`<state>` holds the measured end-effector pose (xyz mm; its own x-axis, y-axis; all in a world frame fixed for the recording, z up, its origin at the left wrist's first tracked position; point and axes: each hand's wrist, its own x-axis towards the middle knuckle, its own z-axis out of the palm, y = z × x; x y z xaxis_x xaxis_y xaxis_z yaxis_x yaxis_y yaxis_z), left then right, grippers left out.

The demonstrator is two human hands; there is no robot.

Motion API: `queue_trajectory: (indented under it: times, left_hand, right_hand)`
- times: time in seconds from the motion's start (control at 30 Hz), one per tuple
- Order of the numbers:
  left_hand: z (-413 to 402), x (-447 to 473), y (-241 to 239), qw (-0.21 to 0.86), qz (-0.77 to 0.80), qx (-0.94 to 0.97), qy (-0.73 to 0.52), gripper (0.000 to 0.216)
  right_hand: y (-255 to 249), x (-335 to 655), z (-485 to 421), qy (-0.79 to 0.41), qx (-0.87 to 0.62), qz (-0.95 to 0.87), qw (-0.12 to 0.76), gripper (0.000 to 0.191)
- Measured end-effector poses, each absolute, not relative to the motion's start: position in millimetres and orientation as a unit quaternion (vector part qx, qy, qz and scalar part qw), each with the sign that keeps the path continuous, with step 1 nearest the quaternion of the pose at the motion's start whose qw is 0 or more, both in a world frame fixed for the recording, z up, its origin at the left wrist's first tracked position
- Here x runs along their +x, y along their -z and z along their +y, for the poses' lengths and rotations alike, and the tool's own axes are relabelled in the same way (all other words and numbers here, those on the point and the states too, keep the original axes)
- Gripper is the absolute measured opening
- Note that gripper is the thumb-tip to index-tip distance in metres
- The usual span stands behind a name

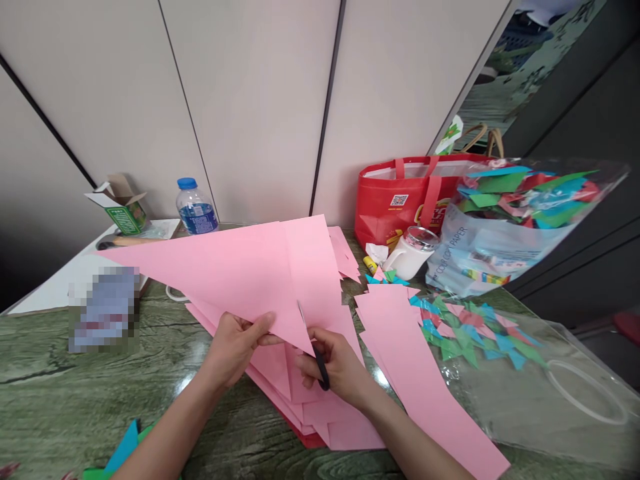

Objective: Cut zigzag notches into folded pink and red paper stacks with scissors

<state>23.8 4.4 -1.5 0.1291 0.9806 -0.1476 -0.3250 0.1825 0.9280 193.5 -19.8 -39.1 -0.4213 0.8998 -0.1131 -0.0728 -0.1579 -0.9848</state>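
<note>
My left hand pinches the lower edge of a large folded pink paper sheet, thumb on top. In my right hand is a pair of scissors with black handles, its blade lying across the sheet near the lower right corner. How far the blades are apart is hard to see. Below my hands lies a stack of pink papers, a red sheet showing at its bottom edge. Long pink paper strips rest to the right of my right hand.
Behind stand a blue-capped bottle, a green-white box, a red bag and a white mug. Coloured paper pieces fill a clear bag; more lie in a flat plastic bag. A blurred bluish object sits left.
</note>
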Motion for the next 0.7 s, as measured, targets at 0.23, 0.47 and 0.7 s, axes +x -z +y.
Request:
queue_trajectory:
  times: [0.23, 0.47, 0.7]
  left_hand:
    - [3, 25, 3, 0.655, 0.419, 0.408, -0.479, 0.030]
    - [3, 25, 5, 0.658, 0.411, 0.410, -0.479, 0.029]
    - [3, 24, 6, 0.662, 0.401, 0.412, -0.480, 0.027]
  right_hand:
    - [38, 194, -18, -0.615, -0.379, -0.556, 0.412, 0.037]
    - [37, 192, -19, -0.636, -0.386, -0.531, 0.405, 0.040]
    - [30, 191, -20, -0.647, -0.401, -0.513, 0.396, 0.039]
